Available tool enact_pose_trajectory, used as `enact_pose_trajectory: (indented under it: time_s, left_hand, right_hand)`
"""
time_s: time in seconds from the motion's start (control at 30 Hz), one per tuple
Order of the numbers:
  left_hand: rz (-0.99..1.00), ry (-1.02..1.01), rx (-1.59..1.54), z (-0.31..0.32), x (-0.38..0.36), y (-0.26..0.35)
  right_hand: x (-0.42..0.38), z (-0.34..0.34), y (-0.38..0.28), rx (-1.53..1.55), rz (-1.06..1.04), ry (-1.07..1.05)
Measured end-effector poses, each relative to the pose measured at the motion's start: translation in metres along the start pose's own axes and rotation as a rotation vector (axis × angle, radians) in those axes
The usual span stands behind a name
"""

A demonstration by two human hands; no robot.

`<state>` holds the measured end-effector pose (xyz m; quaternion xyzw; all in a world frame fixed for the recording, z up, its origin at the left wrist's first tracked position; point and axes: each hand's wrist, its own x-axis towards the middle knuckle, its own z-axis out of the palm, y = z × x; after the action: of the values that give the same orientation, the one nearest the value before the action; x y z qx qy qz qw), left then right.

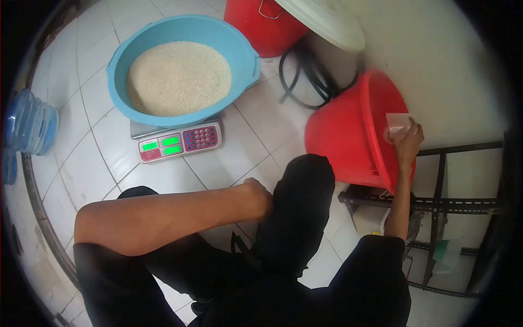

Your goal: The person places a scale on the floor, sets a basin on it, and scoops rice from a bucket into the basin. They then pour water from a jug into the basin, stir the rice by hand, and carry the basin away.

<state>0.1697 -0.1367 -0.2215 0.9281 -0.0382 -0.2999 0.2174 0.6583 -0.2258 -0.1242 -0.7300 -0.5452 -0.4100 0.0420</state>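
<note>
My right hand point(407, 143) is closed around a small clear plastic cup point(399, 124), held at the open side of a red bucket point(340, 136). The bucket's inside is mostly out of sight from here. My left hand point(256, 197) rests against my dark-clothed right knee, its fingers hidden from view. Ahead of my legs, a blue basin point(122, 92) holds a heap of pale rice grains point(180, 79). The basin stands on a digital scale point(180, 143) with green lit displays and a keypad.
Another red bucket point(256, 27) with a white lid point(332, 24) leaning on it stands at the back. A black hose point(305, 76) lies coiled between the buckets. Metal shelving point(452, 204) is at the right, and a blue water bottle point(35, 122) at the left. The floor is white tile.
</note>
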Motion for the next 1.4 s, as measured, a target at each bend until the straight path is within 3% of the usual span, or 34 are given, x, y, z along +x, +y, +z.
enact_pose_trajectory:
  time_s: [0.07, 0.17, 0.27, 0.33, 0.37, 0.4, 0.43, 0.47, 0.53, 0.6, 0.67, 0.7, 0.77, 0.83, 0.9, 1.0, 1.03, 1.07, 1.1, 1.13, 1.17, 1.2, 1.23, 1.3, 1.37, 1.4]
  left_hand:
    - [-0.002, 0.001, 0.009, -0.002, 0.006, -0.001]
    - [-0.029, -0.029, 0.023, -0.008, 0.004, -0.001]
    - [-0.048, -0.034, 0.037, 0.0, 0.01, -0.002]
    - [0.139, 0.287, 0.043, 0.03, 0.012, -0.021]
    - [0.072, 0.162, 0.049, 0.023, 0.011, -0.019]
    - [0.011, 0.035, 0.047, 0.011, 0.016, -0.016]
    - [-0.002, -0.024, 0.066, 0.007, 0.021, -0.017]
    - [-0.016, -0.084, 0.083, 0.004, 0.025, -0.019]
    - [-0.124, -0.14, 0.182, 0.003, 0.033, -0.017]
    - [-0.145, -0.141, 0.241, 0.01, 0.053, -0.026]
    - [-0.133, -0.27, 0.294, 0.018, 0.087, -0.045]
    - [-0.1, 0.085, 0.281, 0.026, 0.063, -0.042]
    - [-0.203, -0.057, 0.336, 0.008, 0.057, -0.029]
    - [-0.174, -0.127, 0.336, 0.006, 0.037, -0.033]
    - [-0.145, 0.042, 0.318, 0.017, 0.029, -0.04]
    - [0.022, 0.306, 0.279, 0.03, 0.043, -0.045]
    - [0.049, 0.192, 0.239, 0.037, 0.058, -0.052]
    - [-0.027, 0.094, 0.206, 0.023, 0.039, -0.041]
    - [-0.094, -0.075, 0.138, 0.014, 0.034, -0.032]
    - [-0.139, -0.035, 0.146, 0.012, 0.024, -0.025]
    - [-0.141, -0.001, 0.083, 0.013, 0.021, -0.023]
    - [-0.158, 0.024, 0.016, 0.013, 0.021, -0.022]
    - [-0.106, 0.018, 0.041, 0.014, 0.023, -0.02]
    - [-0.194, 0.059, -0.036, 0.015, 0.022, -0.018]
    - [-0.177, 0.032, -0.026, 0.012, 0.02, -0.02]
    - [-0.177, 0.008, -0.023, 0.012, 0.02, -0.021]
  right_hand:
    - [0.002, -0.032, -0.043, -0.245, 0.275, -0.374]
    - [0.025, -0.033, -0.024, -0.276, 0.387, -0.195]
    - [0.08, -0.06, -0.057, -0.269, 0.485, 0.017]
    - [0.125, -0.091, -0.11, -0.08, 0.411, 0.107]
    - [0.146, -0.095, -0.141, -0.006, 0.398, 0.113]
    - [0.165, -0.098, -0.173, 0.256, 0.279, 0.172]
    - [0.18, -0.097, -0.205, 0.515, 0.157, 0.238]
    - [0.194, -0.091, -0.24, 0.586, 0.143, 0.256]
    - [0.22, -0.078, -0.319, 0.822, -0.153, 0.185]
    - [0.231, -0.041, -0.387, 0.93, -0.231, 0.058]
    - [0.228, -0.028, -0.447, 1.042, -0.208, -0.103]
    - [0.225, -0.005, -0.47, 1.069, -0.183, -0.087]
    - [0.212, 0.023, -0.505, 1.094, -0.122, -0.115]
    - [0.204, 0.016, -0.53, 1.103, -0.084, -0.151]
    - [0.191, 0.012, -0.538, 0.875, -0.058, -0.159]
    - [0.18, 0.06, -0.55, 0.962, -0.291, -0.142]
    - [0.17, 0.056, -0.554, 1.007, -0.308, -0.215]
    - [0.16, 0.072, -0.562, 0.923, -0.423, -0.144]
    - [0.155, 0.094, -0.571, 1.067, -0.465, -0.288]
    - [0.146, 0.112, -0.584, 1.061, -0.5, -0.287]
    - [0.148, 0.081, -0.578, 1.064, -0.518, -0.498]
    - [0.146, 0.078, -0.578, 1.032, -0.554, -0.58]
    - [0.146, 0.056, -0.574, 1.0, -0.492, -0.687]
    - [0.151, 0.04, -0.566, 0.963, -0.425, -0.793]
    - [0.153, 0.046, -0.564, 1.267, -0.222, -1.017]
    - [0.153, 0.045, -0.561, 1.266, -0.22, -1.016]
